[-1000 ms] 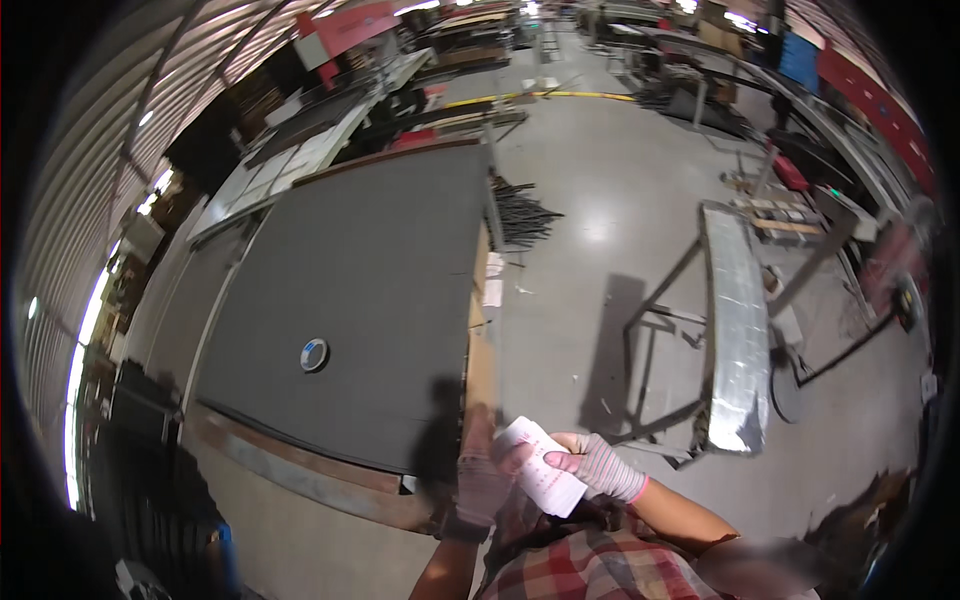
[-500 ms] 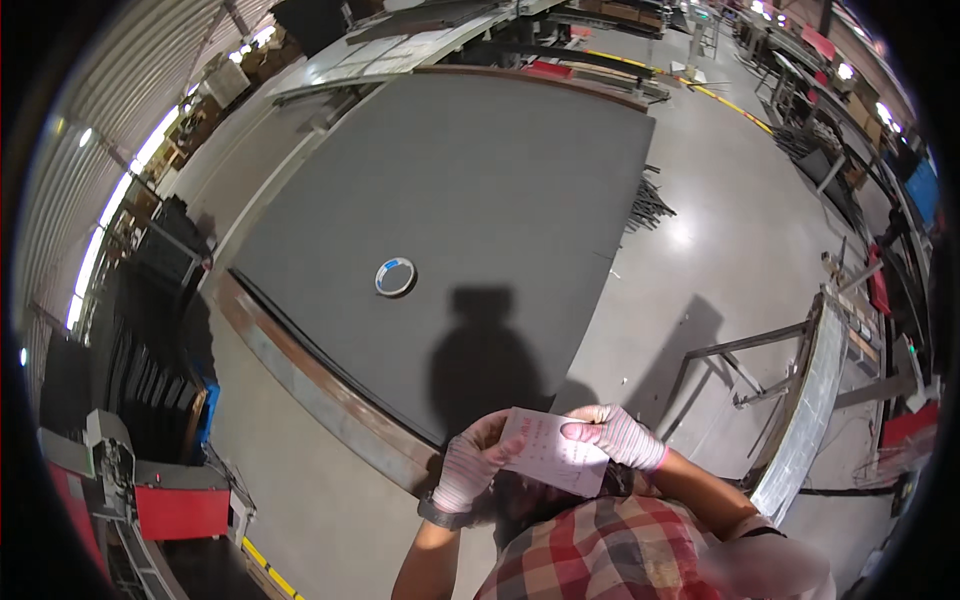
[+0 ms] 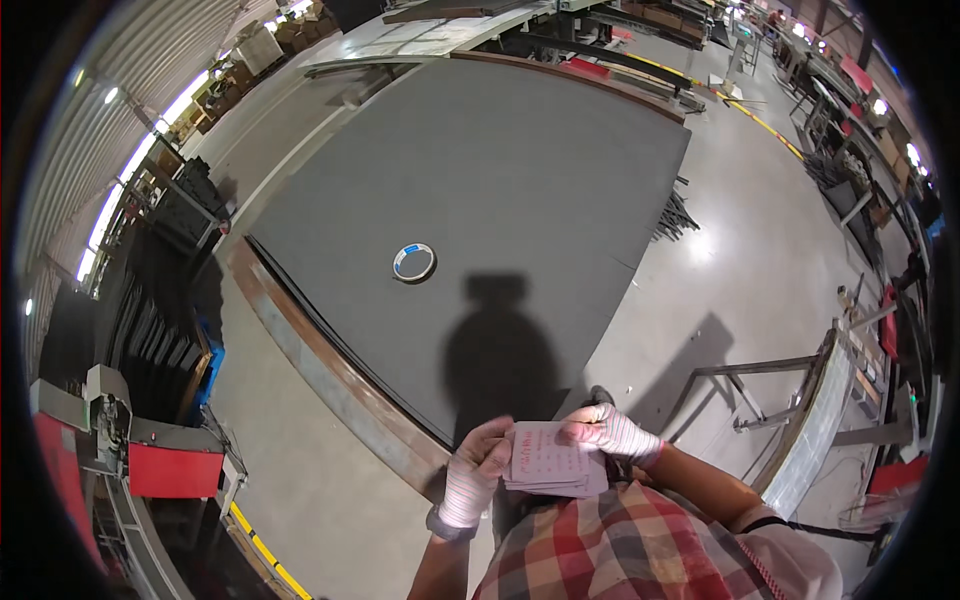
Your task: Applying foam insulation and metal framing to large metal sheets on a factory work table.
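Both my hands, in striped light work gloves, hold a small stack of pale printed cards (image 3: pixel 552 462) in front of my chest. My left hand (image 3: pixel 478 470) pinches the stack at its left edge, thumb over the top. At the upper right corner, my right hand (image 3: pixel 612 432) closes on it with thumb on the face. The lower cards fan out a little under the top one. Beyond my hands lies a wide stack of dark grey sheets (image 3: pixel 520 160). A roll of tape (image 3: pixel 414 263) with a blue inner ring rests flat on the top sheet.
A brown and grey frame edge (image 3: pixel 330 350) runs along the sheets' left side. To the right stands a metal-legged bench (image 3: pixel 805 430). Dark strips (image 3: pixel 676 215) stick out past the sheets' right edge. A machine with a red panel (image 3: pixel 177 470) is at lower left.
The cards now tilt so several edges show as a fanned stack, where one face showed before. The view has shifted, and the sheets and tape sit slightly further right in it.
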Demonstrator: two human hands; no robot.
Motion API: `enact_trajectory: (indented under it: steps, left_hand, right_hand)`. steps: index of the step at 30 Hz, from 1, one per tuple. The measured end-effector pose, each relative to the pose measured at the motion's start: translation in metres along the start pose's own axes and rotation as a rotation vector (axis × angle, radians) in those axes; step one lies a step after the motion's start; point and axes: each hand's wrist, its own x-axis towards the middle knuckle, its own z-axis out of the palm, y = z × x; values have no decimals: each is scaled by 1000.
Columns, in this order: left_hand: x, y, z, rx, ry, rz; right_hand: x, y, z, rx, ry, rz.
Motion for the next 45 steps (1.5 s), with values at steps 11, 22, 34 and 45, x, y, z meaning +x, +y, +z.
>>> enact_trajectory:
  steps: [11, 22, 34, 45]
  left_hand:
    - [18, 19, -9, 557, 70, 223]
    - [92, 24, -113, 1073, 347, -45]
    - [51, 41, 25, 1073, 132, 130]
    - [71, -2, 29, 920, 209, 276]
  right_hand:
    - [-5, -31, -11, -20, -59, 179]
    - [-11, -12, -40, -92, 153, 186]
    - [-5, -34, -41, -140, 187, 315]
    - [0, -50, -50, -17, 69, 243]
